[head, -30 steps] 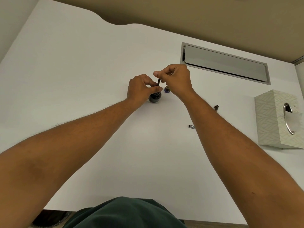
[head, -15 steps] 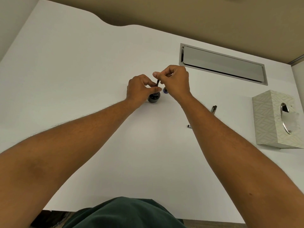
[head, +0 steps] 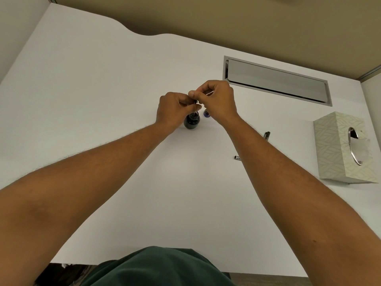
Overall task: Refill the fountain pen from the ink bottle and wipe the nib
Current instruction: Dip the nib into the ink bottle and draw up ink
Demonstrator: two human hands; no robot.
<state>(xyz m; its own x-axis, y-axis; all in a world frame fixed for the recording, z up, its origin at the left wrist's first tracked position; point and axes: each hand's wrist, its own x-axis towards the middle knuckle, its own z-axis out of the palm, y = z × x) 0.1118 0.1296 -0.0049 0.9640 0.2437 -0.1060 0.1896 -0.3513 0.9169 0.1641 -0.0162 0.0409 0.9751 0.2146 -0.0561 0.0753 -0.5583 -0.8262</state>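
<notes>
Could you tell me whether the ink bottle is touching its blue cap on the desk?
Apart: the head view shows white desk between the ink bottle and the blue cap.

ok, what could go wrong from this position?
1. The open dark glass ink bottle stands right under both hands, unheld; a nudge from the left hand could tip it onto the white desk.
2. The pen part pinched in the right hand is mostly hidden; drips could land on the desk.
3. The patterned tissue box sits far right, so wiping means carrying a wet nib over.
</notes>
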